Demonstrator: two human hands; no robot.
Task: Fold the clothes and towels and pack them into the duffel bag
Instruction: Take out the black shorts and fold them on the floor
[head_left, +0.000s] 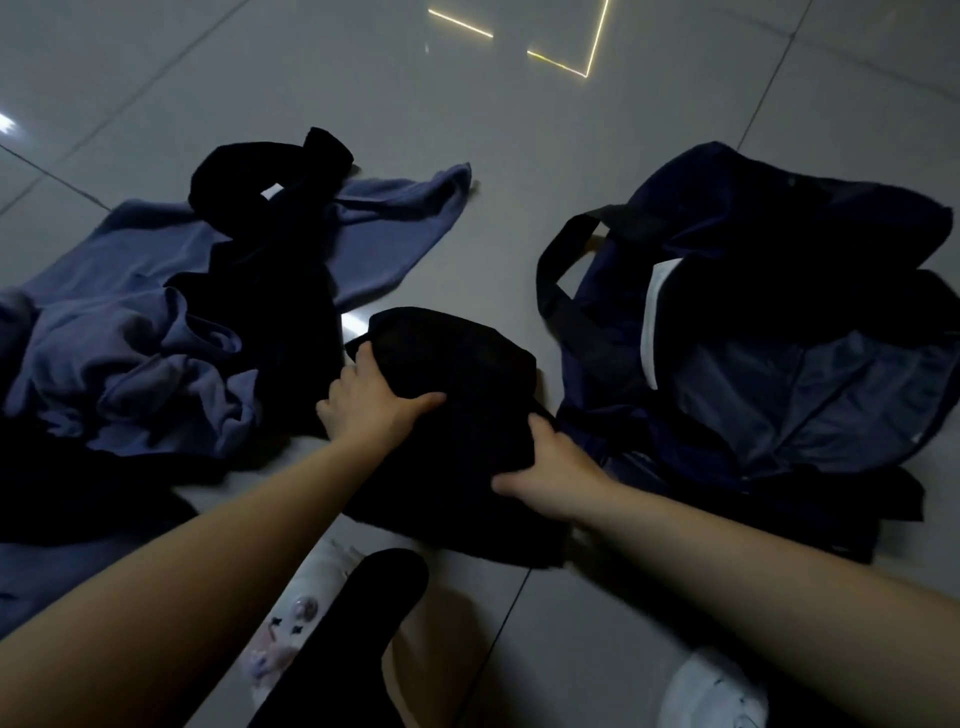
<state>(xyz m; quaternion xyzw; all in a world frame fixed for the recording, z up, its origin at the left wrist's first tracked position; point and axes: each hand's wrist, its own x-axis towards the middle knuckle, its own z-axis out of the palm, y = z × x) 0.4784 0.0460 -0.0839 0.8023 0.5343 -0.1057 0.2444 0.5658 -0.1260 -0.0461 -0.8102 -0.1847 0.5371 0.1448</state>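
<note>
A grey tiled floor (519, 130) with a glossy surface fills the frame, crossed by dark grout lines. At the top centre, thin bright light reflections (571, 62) lie on the tiles. In the lower right corner a white shoe (711, 696) is visible.

Two hands grip one folded black garment (457, 405); left of it two blue cloths, one black garment; right, one duffel bag (769, 364).
</note>
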